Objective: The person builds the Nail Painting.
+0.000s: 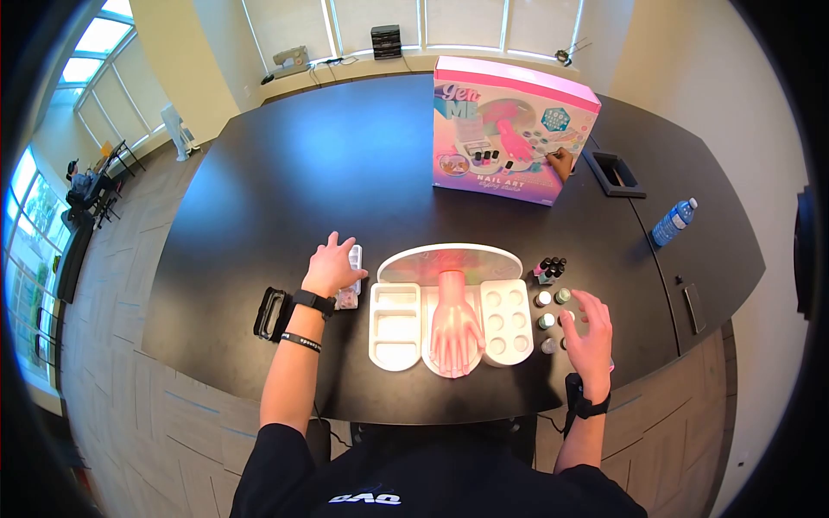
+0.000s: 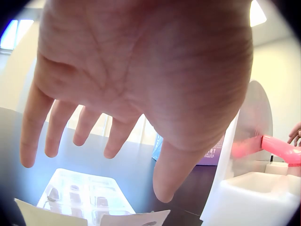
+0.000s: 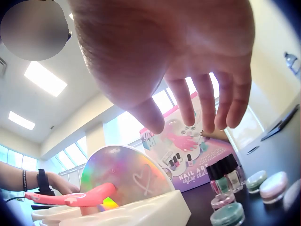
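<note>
My left hand (image 1: 330, 268), fingers spread and holding nothing, hovers over a clear compartment case (image 1: 356, 257). In the left wrist view the case (image 2: 87, 186) lies under the fingertips, small pieces in its sections, with pale paper flaps (image 2: 51, 215) in front. On the other side, my right hand (image 1: 591, 337) hangs above small round jars (image 1: 546, 321), its fingers loosely bent and nothing in them. Between the hands stands a white nail station (image 1: 395, 292) with a pink model hand (image 1: 452, 324) and a shiny round-topped back panel (image 3: 127, 169).
Dark-capped nail polish bottles (image 1: 549, 269) stand behind the jars. A large pink nail art box (image 1: 518, 129) is upright farther back. A water bottle (image 1: 673, 222) stands at the right, near a table socket box (image 1: 613, 174). A black strap-like object (image 1: 273, 313) lies left of my left arm.
</note>
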Demonstrator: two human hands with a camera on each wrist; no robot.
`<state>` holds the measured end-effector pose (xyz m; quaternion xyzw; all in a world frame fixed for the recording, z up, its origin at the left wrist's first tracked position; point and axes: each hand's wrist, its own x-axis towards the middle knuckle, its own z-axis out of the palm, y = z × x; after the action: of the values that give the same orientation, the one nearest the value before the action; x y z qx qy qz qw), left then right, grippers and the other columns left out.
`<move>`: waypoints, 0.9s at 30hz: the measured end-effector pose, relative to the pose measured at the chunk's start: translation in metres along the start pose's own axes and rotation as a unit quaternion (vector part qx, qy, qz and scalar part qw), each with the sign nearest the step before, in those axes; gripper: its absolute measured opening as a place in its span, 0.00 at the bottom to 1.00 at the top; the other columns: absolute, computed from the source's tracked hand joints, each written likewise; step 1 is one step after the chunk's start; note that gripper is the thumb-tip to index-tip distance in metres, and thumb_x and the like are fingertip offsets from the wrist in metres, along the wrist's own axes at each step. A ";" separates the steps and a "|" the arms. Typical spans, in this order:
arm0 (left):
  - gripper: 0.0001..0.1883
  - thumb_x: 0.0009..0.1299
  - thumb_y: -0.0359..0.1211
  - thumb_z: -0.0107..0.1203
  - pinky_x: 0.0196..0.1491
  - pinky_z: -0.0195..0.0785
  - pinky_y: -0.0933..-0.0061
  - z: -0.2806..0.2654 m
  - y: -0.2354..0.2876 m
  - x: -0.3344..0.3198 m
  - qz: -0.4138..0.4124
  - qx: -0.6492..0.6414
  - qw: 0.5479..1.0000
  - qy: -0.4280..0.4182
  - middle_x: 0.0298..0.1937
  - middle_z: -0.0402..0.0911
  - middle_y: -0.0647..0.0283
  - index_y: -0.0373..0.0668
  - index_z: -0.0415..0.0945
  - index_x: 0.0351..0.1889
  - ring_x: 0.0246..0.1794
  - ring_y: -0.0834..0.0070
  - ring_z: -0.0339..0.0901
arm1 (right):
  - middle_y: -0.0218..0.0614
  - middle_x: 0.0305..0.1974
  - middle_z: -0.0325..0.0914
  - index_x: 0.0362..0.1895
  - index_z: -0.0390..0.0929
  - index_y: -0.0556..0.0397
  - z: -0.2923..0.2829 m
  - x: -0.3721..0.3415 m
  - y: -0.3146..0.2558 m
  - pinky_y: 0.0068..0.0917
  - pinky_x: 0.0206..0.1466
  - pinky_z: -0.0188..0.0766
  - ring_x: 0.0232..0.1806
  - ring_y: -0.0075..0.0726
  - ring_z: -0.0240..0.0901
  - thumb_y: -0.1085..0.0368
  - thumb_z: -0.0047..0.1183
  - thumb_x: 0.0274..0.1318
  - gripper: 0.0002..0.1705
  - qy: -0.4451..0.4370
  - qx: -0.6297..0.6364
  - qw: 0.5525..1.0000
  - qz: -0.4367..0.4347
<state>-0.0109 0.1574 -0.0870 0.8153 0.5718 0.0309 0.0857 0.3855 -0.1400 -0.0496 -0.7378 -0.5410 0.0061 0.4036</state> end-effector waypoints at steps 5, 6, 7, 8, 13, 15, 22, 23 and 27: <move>0.44 0.61 0.50 0.79 0.65 0.81 0.45 0.011 0.002 0.008 -0.021 0.005 1.000 -0.012 0.71 0.75 0.46 0.50 0.76 0.76 0.65 0.41 0.80 | 0.44 0.58 0.87 0.57 0.85 0.56 -0.002 -0.003 0.002 0.45 0.64 0.76 0.59 0.55 0.79 0.67 0.67 0.65 0.17 0.006 -0.005 1.000 0.007; 0.43 0.62 0.50 0.79 0.64 0.81 0.45 0.013 0.001 0.009 -0.020 0.010 1.000 -0.011 0.68 0.76 0.48 0.50 0.76 0.75 0.64 0.41 0.81 | 0.43 0.57 0.87 0.55 0.85 0.56 -0.001 -0.004 0.003 0.45 0.63 0.76 0.58 0.55 0.79 0.67 0.67 0.65 0.16 0.012 -0.002 1.000 0.008; 0.43 0.62 0.50 0.79 0.64 0.81 0.45 0.013 0.000 0.010 -0.019 0.010 1.000 -0.011 0.68 0.76 0.48 0.50 0.76 0.75 0.64 0.41 0.81 | 0.43 0.57 0.87 0.55 0.85 0.56 -0.001 -0.004 0.003 0.45 0.63 0.76 0.58 0.55 0.79 0.67 0.67 0.65 0.16 0.012 -0.002 1.000 0.009; 0.43 0.62 0.49 0.79 0.64 0.81 0.46 0.012 -0.001 0.011 -0.021 0.006 1.000 -0.014 0.67 0.76 0.48 0.49 0.76 0.75 0.63 0.42 0.81 | 0.42 0.57 0.87 0.55 0.85 0.56 -0.001 -0.004 0.003 0.44 0.61 0.76 0.58 0.54 0.79 0.67 0.67 0.65 0.15 0.014 -0.001 1.000 0.007; 0.41 0.62 0.46 0.79 0.61 0.82 0.46 0.009 0.002 0.007 -0.010 -0.005 1.000 0.022 0.66 0.76 0.49 0.48 0.77 0.73 0.63 0.44 0.81 | 0.41 0.56 0.88 0.53 0.86 0.56 -0.001 -0.004 0.000 0.40 0.55 0.77 0.56 0.50 0.80 0.67 0.67 0.65 0.14 0.016 0.002 1.000 0.007; 0.39 0.61 0.41 0.79 0.64 0.80 0.47 0.001 0.012 0.000 -0.015 -0.033 0.996 0.087 0.67 0.77 0.50 0.46 0.78 0.72 0.63 0.45 0.80 | 0.41 0.55 0.88 0.51 0.87 0.56 0.001 -0.005 -0.001 0.39 0.51 0.77 0.54 0.48 0.80 0.67 0.66 0.65 0.12 0.026 0.008 1.000 0.011; 0.37 0.61 0.37 0.78 0.59 0.82 0.45 -0.018 0.036 -0.021 0.042 -0.103 0.963 0.245 0.72 0.70 0.50 0.44 0.77 0.69 0.67 0.45 0.75 | 0.39 0.53 0.90 0.49 0.88 0.56 0.006 -0.005 0.001 0.38 0.48 0.78 0.52 0.48 0.82 0.68 0.65 0.66 0.10 0.045 0.015 0.999 0.018; 0.37 0.61 0.36 0.78 0.59 0.81 0.46 -0.022 0.042 -0.026 0.048 -0.118 0.953 0.276 0.72 0.70 0.50 0.44 0.76 0.70 0.66 0.45 0.75 | 0.39 0.52 0.90 0.48 0.88 0.56 0.006 -0.006 0.001 0.38 0.48 0.79 0.52 0.47 0.82 0.68 0.65 0.66 0.09 0.046 0.015 0.999 0.025; 0.37 0.61 0.34 0.78 0.61 0.78 0.46 -0.036 0.061 -0.050 0.058 -0.145 0.920 0.360 0.71 0.70 0.50 0.43 0.75 0.70 0.64 0.46 0.75 | 0.38 0.51 0.90 0.47 0.88 0.56 0.008 -0.006 0.000 0.38 0.48 0.79 0.51 0.47 0.83 0.68 0.65 0.66 0.08 0.053 0.019 0.997 0.045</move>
<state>0.0228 0.0942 -0.0385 0.7597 0.5047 0.4098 -0.0103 0.3800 -0.1405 -0.0575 -0.7527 -0.4850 -0.0043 0.4453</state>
